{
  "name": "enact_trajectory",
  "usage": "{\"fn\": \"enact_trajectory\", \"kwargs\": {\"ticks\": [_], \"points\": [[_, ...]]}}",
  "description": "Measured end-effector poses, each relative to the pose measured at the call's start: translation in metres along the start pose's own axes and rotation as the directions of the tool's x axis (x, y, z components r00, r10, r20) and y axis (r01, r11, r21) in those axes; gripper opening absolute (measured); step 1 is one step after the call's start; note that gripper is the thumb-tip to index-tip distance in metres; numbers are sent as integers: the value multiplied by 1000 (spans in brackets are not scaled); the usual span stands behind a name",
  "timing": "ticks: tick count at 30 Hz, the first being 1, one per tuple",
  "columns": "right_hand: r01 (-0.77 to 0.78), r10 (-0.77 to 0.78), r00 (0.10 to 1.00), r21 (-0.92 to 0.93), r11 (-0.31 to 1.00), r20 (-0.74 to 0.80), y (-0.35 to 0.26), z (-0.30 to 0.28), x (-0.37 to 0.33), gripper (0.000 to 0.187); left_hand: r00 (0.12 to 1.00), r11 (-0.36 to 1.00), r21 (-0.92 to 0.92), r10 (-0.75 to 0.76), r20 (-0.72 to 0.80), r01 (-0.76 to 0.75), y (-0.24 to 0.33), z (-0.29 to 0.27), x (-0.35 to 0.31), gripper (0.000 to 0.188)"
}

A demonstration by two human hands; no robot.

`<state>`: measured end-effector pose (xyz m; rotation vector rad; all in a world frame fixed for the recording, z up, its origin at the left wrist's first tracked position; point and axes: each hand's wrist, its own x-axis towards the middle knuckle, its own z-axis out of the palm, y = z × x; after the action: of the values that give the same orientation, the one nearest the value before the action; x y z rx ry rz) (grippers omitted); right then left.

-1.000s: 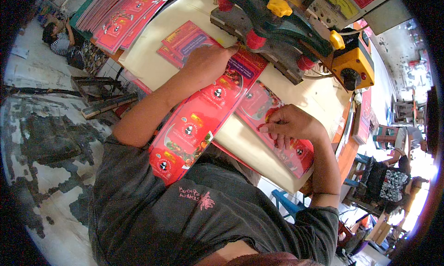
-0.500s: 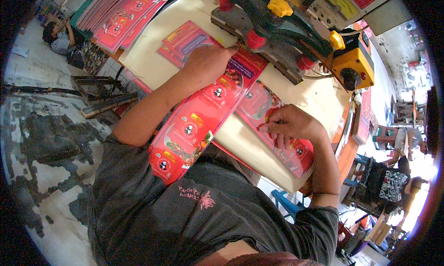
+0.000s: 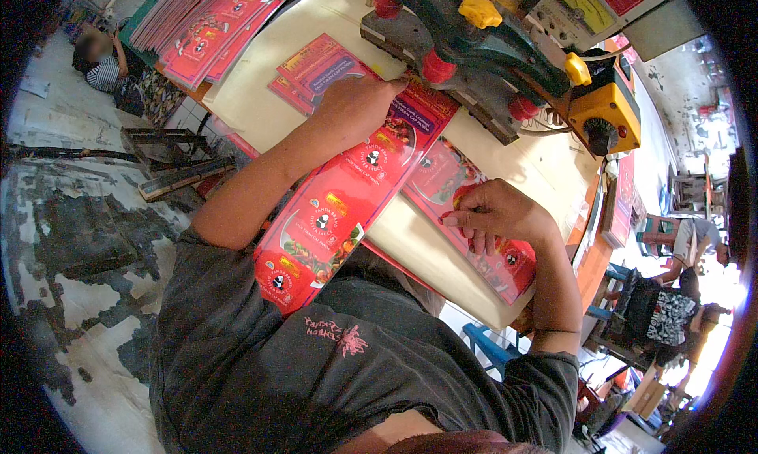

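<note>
My left hand [image 3: 355,110] is closed at the far end of a long red printed plastic strip [image 3: 316,225], its fingertips by the edge of a dark press machine [image 3: 458,67]. The strip slants from the machine down towards my shirt, its near end past the table edge. My right hand [image 3: 497,213] is curled, thumb and forefinger pinched together above a second red printed strip [image 3: 505,268]. What lies in that pinch, if anything, I cannot make out. Smaller red and purple printed pieces [image 3: 316,71] lie left of the machine, partly behind my left hand.
Red printed sheets [image 3: 213,39] are piled at the far left. Yellow knobs [image 3: 480,12] top the machine; a yellow control box [image 3: 608,114] and a gauge panel [image 3: 584,12] stand at its right. A wooden stool [image 3: 170,150] is left of the table. Other people sit left and right.
</note>
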<state>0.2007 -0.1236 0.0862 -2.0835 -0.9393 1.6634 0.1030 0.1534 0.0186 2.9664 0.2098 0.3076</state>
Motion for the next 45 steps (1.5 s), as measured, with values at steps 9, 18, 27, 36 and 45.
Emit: {"fn": "enact_trajectory", "kwargs": {"ticks": [9,18,27,36,45], "points": [[43,-43,999,3,999,-3,2,1,0,50,991,999,-11,-36,131,37,0,-3,4,54],[41,-41,999,6,999,-4,-2,1,-2,51,998,1000,24,-14,62,12,0,-3,1,43],[55,-55,998,19,998,-5,6,1,2,49,991,999,7,-38,125,37,0,-2,4,53],[41,-41,999,6,999,-12,0,1,-1,49,999,1000,20,12,34,-13,-2,2,1,39],[49,-48,999,9,999,-20,2,1,0,47,1000,1000,4,9,15,-9,-4,7,2,39]]}}
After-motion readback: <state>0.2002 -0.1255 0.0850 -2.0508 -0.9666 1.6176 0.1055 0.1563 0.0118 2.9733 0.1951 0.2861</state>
